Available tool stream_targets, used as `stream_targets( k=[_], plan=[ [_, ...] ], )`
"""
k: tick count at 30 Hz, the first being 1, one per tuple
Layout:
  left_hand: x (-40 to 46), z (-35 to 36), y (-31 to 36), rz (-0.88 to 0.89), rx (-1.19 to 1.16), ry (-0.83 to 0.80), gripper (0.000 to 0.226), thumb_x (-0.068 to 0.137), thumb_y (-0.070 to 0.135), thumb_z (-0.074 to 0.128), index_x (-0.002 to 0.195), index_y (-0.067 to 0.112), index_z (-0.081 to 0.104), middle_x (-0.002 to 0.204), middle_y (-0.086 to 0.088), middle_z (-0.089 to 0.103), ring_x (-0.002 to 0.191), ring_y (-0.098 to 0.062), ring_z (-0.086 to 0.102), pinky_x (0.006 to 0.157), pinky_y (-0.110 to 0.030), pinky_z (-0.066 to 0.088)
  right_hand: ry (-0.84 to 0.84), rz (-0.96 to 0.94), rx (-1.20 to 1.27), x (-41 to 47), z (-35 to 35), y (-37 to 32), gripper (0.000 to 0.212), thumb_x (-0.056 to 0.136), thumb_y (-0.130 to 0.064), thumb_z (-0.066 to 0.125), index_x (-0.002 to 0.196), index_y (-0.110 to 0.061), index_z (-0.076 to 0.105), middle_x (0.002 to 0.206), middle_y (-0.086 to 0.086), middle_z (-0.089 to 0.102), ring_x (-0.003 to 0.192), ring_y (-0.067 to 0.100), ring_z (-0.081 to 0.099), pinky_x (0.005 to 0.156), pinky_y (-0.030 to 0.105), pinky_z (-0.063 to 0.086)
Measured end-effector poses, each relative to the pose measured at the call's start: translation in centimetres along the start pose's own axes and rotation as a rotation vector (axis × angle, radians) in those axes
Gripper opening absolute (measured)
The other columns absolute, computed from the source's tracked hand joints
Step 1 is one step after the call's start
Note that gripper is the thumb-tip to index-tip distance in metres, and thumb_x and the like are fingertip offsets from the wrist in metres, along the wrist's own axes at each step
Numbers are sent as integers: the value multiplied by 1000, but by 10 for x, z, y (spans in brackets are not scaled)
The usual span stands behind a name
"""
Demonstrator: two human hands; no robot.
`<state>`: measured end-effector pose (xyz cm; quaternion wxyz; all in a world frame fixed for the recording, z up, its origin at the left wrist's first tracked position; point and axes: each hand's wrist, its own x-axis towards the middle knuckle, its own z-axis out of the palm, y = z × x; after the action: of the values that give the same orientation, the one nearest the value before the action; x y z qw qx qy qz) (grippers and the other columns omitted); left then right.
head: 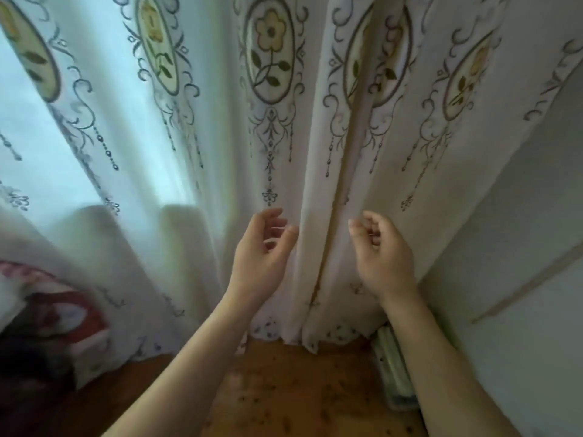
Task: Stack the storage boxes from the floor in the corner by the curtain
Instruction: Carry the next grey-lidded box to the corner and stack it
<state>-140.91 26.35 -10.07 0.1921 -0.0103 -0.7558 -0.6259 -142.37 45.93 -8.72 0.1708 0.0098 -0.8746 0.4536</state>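
Before the curtain (284, 137), left hand (262, 253), right hand (383, 257) — both empty, loosely curled

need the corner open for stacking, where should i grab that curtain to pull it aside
Pinch the hanging edge of the curtain panel at the dark vertical seam between the left hand and right hand. Come from the front; that fold runs straight down there, free of the floor.

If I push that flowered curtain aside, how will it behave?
The curtain hangs in soft folds, so it will likely give way floppily. Light glows through it, suggesting thin, light fabric. Its hem reaches the wooden floor, so it may drag.
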Motion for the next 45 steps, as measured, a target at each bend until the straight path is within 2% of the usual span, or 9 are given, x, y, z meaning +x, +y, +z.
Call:
stream_targets(
  k=[5,9,16,21,24,28,34,40,45],
  plan=[
    [-31,-81,2,-23,55,174,42,83,53,63,121,35,55,106,16,64,96,2,63,80,-17,50,-139,-91,101,-20,58,-52,53,95,-60,48,135,-25,52,106,-19,58,94,-9,54,72,11,40],
    [-66,-147,10,-41,134,303,44,86,47,67,125,32,53,111,16,63,100,1,62,86,-28,53,-245,-159,160,-48,104,-97,55,91,-68,45,130,-30,53,104,-23,58,95,-17,53,71,12,40],
    [-160,-274,28,-87,267,559,54,82,63,60,127,37,50,117,19,57,104,4,57,84,-21,50,-455,-308,244,-143,184,-188,50,91,-67,45,129,-35,53,100,-24,59,90,-17,53,68,13,39],
    [-249,-347,41,-150,295,779,46,82,62,59,123,43,50,118,21,58,109,0,57,90,-26,50,-596,-460,321,-229,222,-249,46,94,-59,50,128,-28,56,96,-22,60,89,-14,56,67,9,42],
    [-301,-380,49,-174,344,904,43,85,62,57,124,45,48,118,22,57,109,4,55,92,-25,50,-676,-510,410,-279,238,-280,42,94,-54,55,124,-24,60,91,-20,62,84,-13,57,66,3,42],
    [-372,-410,64,-237,398,1065,47,81,71,53,123,51,45,119,26,53,110,4,54,89,-22,51,-841,-572,454,-344,253,-312,43,92,-58,54,123,-28,58,96,-18,65,84,-3,61,73,23,52],
    [-473,-444,87,-313,439,1283,53,76,80,52,122,57,42,118,31,52,111,2,55,86,-30,57,-1014,-676,504,-439,265,-351,52,90,-64,51,131,-32,56,97,-25,61,90,-14,56,68,11,40],
    [-555,-468,109,-335,444,1450,50,76,79,53,119,59,40,115,33,51,109,17,47,69,2,41,-1173,-800,497,-525,262,-380,53,92,-62,50,134,-31,52,103,-25,59,90,-10,57,65,11,41],
    [-601,-483,112,-337,452,1578,66,75,81,45,128,42,45,118,29,53,108,20,46,71,3,40,-1258,-878,466,-578,271,-396,58,89,-70,45,133,-33,50,102,-25,57,91,-5,57,72,21,48]
  ],
)
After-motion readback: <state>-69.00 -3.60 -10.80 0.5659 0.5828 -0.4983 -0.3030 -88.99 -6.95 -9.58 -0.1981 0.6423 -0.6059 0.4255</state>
